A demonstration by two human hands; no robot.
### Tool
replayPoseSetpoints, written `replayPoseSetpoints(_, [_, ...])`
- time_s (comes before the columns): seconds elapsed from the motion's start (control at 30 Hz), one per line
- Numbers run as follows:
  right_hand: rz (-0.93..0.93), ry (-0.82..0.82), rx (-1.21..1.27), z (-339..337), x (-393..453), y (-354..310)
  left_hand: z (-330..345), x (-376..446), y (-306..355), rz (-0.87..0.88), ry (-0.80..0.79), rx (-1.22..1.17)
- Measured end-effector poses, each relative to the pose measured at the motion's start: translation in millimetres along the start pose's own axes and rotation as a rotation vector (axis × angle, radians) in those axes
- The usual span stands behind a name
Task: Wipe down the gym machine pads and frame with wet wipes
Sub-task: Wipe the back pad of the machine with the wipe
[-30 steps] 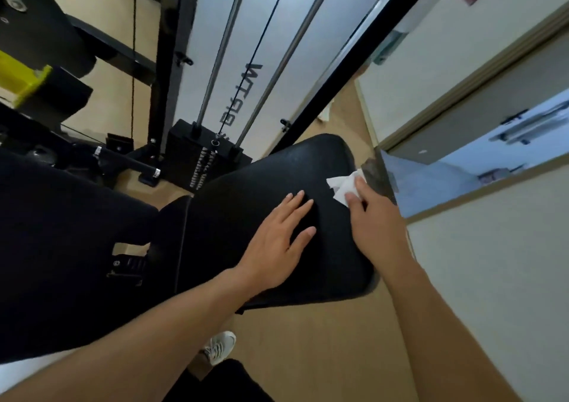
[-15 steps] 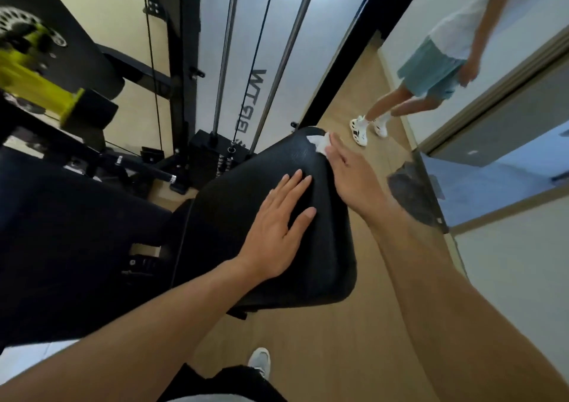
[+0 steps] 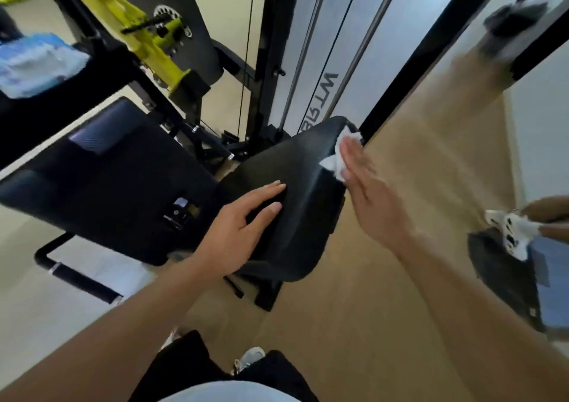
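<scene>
Two flat hands on one pad: left hand bare, right hand pressing one wipe.

Right hand with white wipe on black seat pad.

We note a black seat pad, white wet wipe, yellow-green lever arm, blue wipes pack, black frame upright, tan wood-grain floor.

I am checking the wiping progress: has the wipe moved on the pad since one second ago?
Yes. The wipe under the right hand went from the pad's right edge to its far corner, nearer the guide rods.
</scene>
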State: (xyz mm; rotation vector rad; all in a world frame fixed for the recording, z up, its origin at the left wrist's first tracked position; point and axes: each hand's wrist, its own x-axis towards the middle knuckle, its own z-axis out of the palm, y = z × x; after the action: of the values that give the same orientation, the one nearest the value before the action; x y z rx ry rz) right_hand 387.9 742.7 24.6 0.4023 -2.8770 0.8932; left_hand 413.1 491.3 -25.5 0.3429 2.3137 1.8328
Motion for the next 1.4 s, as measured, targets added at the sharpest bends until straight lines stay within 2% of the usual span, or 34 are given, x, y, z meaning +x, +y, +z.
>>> replayPoseSetpoints(0.07, [0.077,0.006,0.014,-10.1,27.5,5.6,1.2,-15.6,-3.6,-0.026,0.08,0.0])
replayPoseSetpoints(0.1, [0.059,0.006,0.013,-7.8,30.9,1.7,2.5,-23.0,-6.4,-0.038,0.12,0.007])
replayPoseSetpoints(0.17, [-0.094,-0.021,-0.021,2.1,19.8,-20.5,5.2,-38.8,-14.1,-0.059,0.202,0.026])
replayPoseSetpoints(0.23, [-0.322,-0.094,-0.088,12.5,-8.4,-49.7,7.9,-55.0,-23.7,-0.086,0.282,0.029])
replayPoseSetpoints(0.33, [-0.593,-0.259,-0.18,19.7,-41.0,-91.2,10.4,-73.5,-40.2,-0.147,0.381,0.03])
replayPoseSetpoints(0.43, [-0.746,-0.631,-0.585,36.0,-49.8,-128.7,12.2,-83.8,-65.6,-0.208,0.482,0.037])
replayPoseSetpoints(0.53, [-0.722,-0.787,-0.875,58.8,-34.7,-146.8,13.7,-91.2,-91.8,-0.285,0.554,0.068])
replayPoseSetpoints(0.6, [-0.687,-0.858,-0.927,71.7,-10.9,-154.6,14.8,-94.6,-102.9,-0.328,0.572,0.07])
replayPoseSetpoints(0.7, [-0.609,-1.192,-1.052,87.1,43.8,-159.0,15.2,-97.4,-107.0,-0.372,0.545,0.075])
replayPoseSetpoints(0.77, [-0.545,-1.306,-1.116,94.9,91.0,-140.9,15.6,-98.3,-108.5,-0.402,0.513,0.112])
replayPoseSetpoints(0.87, [-0.396,-1.263,-1.246,111.6,138.5,-104.6,10.9,-97.7,-113.7,-0.407,0.506,0.123])
replayPoseSetpoints(0.9, [-0.408,-1.246,-1.267,119.0,144.3,-100.2,8.6,-96.5,-116.5,-0.406,0.516,0.108])
replayPoseSetpoints(1.03, [-0.448,-1.347,-0.977,144.6,103.0,-131.8,-6.7,-85.5,-133.2,-0.451,0.524,0.076])
replayPoseSetpoints(1.13, [-0.409,-1.409,-0.816,157.9,77.6,-136.9,-25.4,-75.3,-145.2,-0.496,0.466,0.071])
replayPoseSetpoints(1.2, [-0.328,-1.371,-0.752,160.5,94.0,-134.8,-40.1,-69.9,-150.3,-0.516,0.408,0.048])
replayPoseSetpoints(1.3, [-0.077,-1.324,-0.825,168.5,136.4,-122.2,-67.3,-60.4,-158.4,-0.546,0.342,0.02])
replayPoseSetpoints(1.4, [0.065,-1.055,-0.891,178.2,170.8,-89.3,-94.7,-50.3,-171.0,-0.544,0.263,0.032])
